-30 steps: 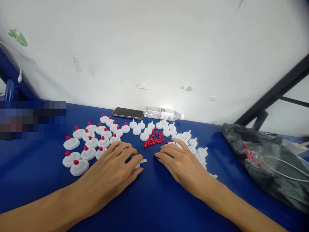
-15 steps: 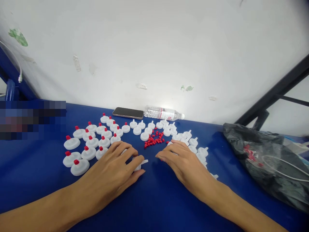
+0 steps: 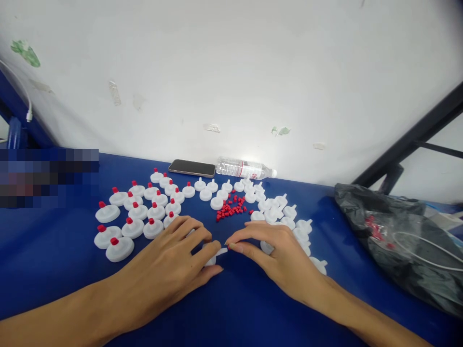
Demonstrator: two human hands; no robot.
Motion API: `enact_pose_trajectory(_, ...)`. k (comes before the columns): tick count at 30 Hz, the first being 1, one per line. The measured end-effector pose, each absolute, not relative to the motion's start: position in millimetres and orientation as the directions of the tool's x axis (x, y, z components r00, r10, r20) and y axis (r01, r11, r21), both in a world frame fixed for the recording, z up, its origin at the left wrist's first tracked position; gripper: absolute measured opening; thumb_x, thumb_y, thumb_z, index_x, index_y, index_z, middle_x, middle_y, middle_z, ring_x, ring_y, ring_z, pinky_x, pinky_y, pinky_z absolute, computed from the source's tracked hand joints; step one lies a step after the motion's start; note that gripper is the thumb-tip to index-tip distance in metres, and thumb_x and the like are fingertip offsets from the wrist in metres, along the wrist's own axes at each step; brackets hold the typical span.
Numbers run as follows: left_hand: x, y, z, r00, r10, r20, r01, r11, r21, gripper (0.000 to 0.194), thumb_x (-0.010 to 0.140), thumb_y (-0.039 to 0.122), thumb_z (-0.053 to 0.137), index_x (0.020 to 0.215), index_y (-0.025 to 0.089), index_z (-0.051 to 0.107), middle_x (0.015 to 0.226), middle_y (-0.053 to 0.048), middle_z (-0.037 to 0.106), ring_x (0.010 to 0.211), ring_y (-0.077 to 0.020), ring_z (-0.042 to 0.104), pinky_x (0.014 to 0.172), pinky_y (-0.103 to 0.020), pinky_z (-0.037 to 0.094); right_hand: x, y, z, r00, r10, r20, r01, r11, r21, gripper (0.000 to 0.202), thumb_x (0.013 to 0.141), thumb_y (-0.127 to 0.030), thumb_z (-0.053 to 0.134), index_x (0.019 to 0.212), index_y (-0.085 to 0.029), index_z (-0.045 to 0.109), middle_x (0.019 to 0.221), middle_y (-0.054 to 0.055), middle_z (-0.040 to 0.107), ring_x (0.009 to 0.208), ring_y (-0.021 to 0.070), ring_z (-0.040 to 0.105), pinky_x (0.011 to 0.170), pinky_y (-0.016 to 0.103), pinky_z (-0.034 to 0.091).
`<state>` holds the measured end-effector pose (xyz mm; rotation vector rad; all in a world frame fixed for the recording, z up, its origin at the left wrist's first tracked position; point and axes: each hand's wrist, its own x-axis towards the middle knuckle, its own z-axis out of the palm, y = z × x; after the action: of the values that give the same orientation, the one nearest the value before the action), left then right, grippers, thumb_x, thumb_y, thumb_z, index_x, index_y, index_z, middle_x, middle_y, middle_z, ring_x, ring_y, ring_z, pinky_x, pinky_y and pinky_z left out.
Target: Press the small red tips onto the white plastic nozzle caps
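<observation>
My left hand (image 3: 177, 260) is closed round a white plastic nozzle cap (image 3: 211, 260), mostly hidden under the fingers, its thin spout pointing right. A small red tip cap (image 3: 229, 247) is pinched between thumb and forefinger of my right hand (image 3: 275, 248), right at the end of that spout. Whether the two touch I cannot tell. Beyond my hands lies a loose pile of red tip caps (image 3: 231, 208). White nozzle caps with bare spouts (image 3: 269, 212) stand around the pile and to the right. On the left stand several white nozzle caps with red tips (image 3: 132, 227).
A phone (image 3: 191, 168) and a clear plastic bottle (image 3: 244, 168) lie along the wall at the back. On the right sits a black plastic bag (image 3: 390, 260) with red pieces in clear film and a white cord. The table (image 3: 231, 308) is blue.
My right hand has come left and its fingertips have brought the red tip cap to the spout. The left hand and its nozzle cap have shifted slightly right and nearer me.
</observation>
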<state>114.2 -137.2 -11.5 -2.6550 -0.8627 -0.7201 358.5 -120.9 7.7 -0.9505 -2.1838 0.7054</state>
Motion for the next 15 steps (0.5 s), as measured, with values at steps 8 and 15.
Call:
enact_pose_trajectory(8, 113.0, -142.5, -11.5, 0.698, 0.446, 0.56, 0.59, -0.802, -0.097, 0.02, 0.111, 0.029, 0.046, 0.111, 0.019, 0.064, 0.1, -0.005, 0.067, 0.097, -0.0249, 0.06, 0.091, -0.043, 0.047, 357.1, -123.8, 8.9, -0.524, 0.768, 0.369, 0.333, 0.583, -0.741, 0.01, 0.096, -0.02, 0.076, 0.098, -0.029, 0.081, 0.094, -0.005, 0.083, 0.086, 0.0162, 0.075, 0.091, 0.03, 0.056)
enact_pose_trajectory(15, 108.0, -149.8, -1.3, 0.662, 0.389, 0.64, 0.518, -0.856, -0.015, 0.021, 0.103, 0.021, 0.064, 0.122, 0.02, 0.055, 0.098, -0.004, 0.071, 0.089, -0.0202, 0.062, 0.089, -0.04, 0.051, 357.2, -131.1, 20.8, -0.538, 0.793, 0.286, 0.212, 0.456, -0.864, 0.011, 0.089, -0.018, 0.082, 0.096, -0.025, 0.078, 0.092, -0.004, 0.08, 0.084, 0.0137, 0.074, 0.084, 0.024, 0.059)
